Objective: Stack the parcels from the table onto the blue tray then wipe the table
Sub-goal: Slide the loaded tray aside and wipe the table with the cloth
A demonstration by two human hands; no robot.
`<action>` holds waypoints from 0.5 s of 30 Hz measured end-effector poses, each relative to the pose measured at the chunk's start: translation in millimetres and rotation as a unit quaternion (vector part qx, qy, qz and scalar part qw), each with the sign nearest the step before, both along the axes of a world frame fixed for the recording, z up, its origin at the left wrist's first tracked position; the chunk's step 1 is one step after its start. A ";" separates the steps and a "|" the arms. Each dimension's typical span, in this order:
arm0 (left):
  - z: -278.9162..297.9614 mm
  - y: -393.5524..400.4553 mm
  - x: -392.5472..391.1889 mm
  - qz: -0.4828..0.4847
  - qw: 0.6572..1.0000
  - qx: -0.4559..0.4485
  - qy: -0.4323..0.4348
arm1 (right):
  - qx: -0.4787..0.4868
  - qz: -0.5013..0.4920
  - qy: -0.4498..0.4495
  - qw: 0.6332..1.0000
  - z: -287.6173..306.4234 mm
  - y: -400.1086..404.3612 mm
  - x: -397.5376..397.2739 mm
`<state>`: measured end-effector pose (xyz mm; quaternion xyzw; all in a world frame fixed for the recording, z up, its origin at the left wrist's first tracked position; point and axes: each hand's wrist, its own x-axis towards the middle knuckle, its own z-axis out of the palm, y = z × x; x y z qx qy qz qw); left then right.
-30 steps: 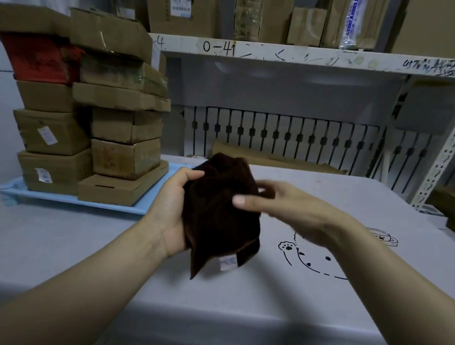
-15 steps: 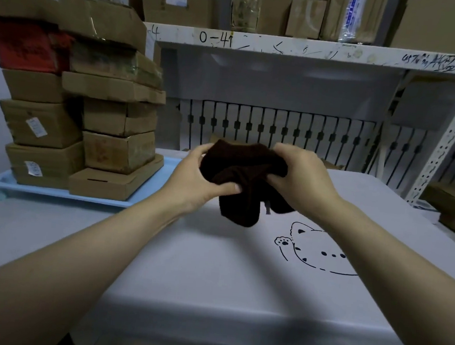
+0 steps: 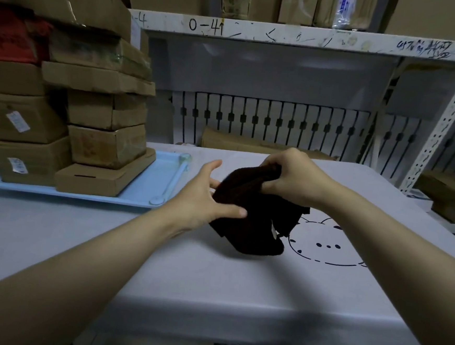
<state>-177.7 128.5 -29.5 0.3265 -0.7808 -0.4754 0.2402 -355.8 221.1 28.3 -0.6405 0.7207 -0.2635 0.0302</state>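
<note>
The parcels sit stacked on the blue tray at the table's back left corner. Wiping remains: the right hand grips the dark cloth mid-table, while the left hand pinches it with a thumb.

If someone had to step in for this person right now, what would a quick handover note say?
Left hand: pinches the dark brown cloth at its left side.
Right hand: grips the cloth's bunched top.
The cloth's lower end hangs at the grey table, over the cartoon drawing.
Done: the cardboard parcels stand stacked on the blue tray at the table's left.
Left: spread or fold the cloth, then wipe the table.
</note>
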 end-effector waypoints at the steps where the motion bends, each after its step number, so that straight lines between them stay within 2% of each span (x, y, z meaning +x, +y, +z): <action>1: 1.1 -3.6 -2.3 0.024 0.999 -0.026 0.004 | -0.010 -0.005 0.006 1.000 0.7 -1.5 -1.7; 4: 12.8 -20.7 -1.0 0.047 0.988 -0.148 -0.013 | -0.075 -0.012 0.063 0.995 -1.3 -1.7 -10.8; 7: 21.6 -22.7 5.7 0.061 0.949 -0.309 0.000 | -0.145 0.021 0.157 0.977 -17.0 5.1 -15.5; 9: 10.1 -12.3 13.0 0.030 0.938 -0.347 -0.004 | -0.121 0.067 0.184 0.973 -36.1 17.4 -14.8; 11: -11.6 3.5 26.9 -0.019 0.947 -0.311 -0.075 | -0.012 0.115 0.171 0.978 -56.6 36.0 -10.2; 13: -33.7 19.5 42.7 -0.087 0.958 -0.216 -0.169 | 0.139 0.132 0.109 0.975 -76.9 56.7 -2.7; 15: -43.1 26.9 52.1 -0.133 0.966 -0.117 -0.190 | 0.208 0.129 0.025 0.969 -86.3 67.4 -0.9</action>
